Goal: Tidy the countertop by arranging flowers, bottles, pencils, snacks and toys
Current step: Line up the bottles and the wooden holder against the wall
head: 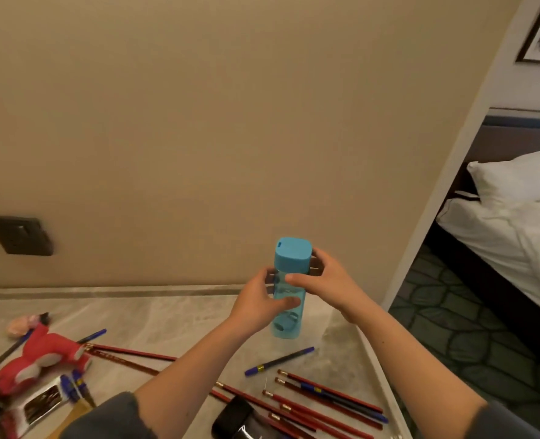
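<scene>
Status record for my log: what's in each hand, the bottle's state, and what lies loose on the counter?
left hand: grips blue bottle at mid-body
right hand: grips it just under the cap
bottle state: upright, capped, near the wall; contact with countertop unclear
loose in front: red pencils, blue pen
left side: red plush toy beside snack packet

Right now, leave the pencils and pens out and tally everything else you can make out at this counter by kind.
Bottles: 1, the blue bottle, held in the left hand and right hand.
Toys: 2, the red plush toy and the small pink toy.
Snack packets: 1, the shiny snack packet.
Cases: 1, the black case.
Total: 5.
</scene>
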Demonstrator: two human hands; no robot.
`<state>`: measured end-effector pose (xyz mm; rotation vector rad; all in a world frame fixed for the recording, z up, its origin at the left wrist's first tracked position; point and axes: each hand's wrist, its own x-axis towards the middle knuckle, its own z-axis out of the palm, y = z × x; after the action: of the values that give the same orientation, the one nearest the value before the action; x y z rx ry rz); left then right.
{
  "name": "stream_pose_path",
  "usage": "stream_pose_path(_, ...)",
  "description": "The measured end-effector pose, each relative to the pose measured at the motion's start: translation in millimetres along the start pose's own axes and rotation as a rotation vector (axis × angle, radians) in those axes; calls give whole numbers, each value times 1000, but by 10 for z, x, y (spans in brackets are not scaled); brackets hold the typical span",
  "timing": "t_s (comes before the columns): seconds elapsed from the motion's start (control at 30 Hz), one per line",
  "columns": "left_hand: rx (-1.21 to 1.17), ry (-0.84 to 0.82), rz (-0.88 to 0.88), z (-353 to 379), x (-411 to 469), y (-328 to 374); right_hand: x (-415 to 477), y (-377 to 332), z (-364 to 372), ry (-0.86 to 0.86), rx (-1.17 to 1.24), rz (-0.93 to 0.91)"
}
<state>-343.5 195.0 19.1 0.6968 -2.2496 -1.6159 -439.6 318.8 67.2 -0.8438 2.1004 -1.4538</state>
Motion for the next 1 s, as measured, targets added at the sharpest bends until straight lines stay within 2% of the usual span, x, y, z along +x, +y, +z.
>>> stream_pose_path(0.37,36,-41,-36,325,465,-203,395,432,-172,4,22,55)
stream_pose_path(0.6,45,-20,-25,294,628,-266,573,556,-114,34,24,27)
stream_pose_path(0.83,56,-27,-39,233,573,-262,528,630,21,81,67,58)
stream_pose_path(1.0,72,6,-101,172,314,-246,305,669,90,118,109,150)
